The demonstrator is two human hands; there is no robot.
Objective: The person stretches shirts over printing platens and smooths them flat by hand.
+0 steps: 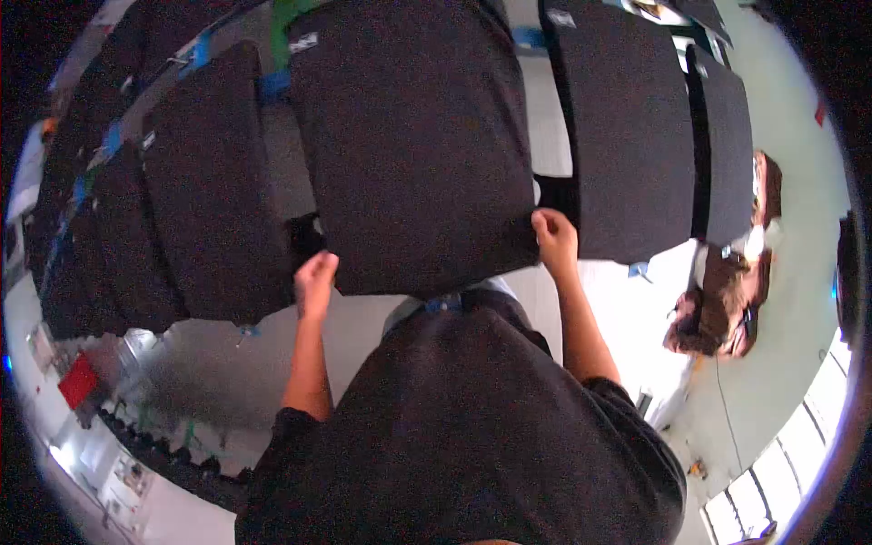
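In front of me a black T-shirt (413,154) lies stretched over a flat board, with a small white mark near its far left corner. My left hand (315,280) is closed in a pinch at the shirt's near left corner. At the near right edge, my right hand (556,241) also pinches the black fabric, fingers bent and thumb pressed in. Dark fabric shows beside each hand, in the gaps between boards. The shirt's near edge spans between both hands, just beyond my waist. What lies under the cloth is hidden.
More black shirts on boards stand to the left (213,182) and right (627,136), with blue clamp-like parts (274,86) between them. Brown bundled items (727,300) are at the right by a pale wall. A red object (79,381) is at lower left.
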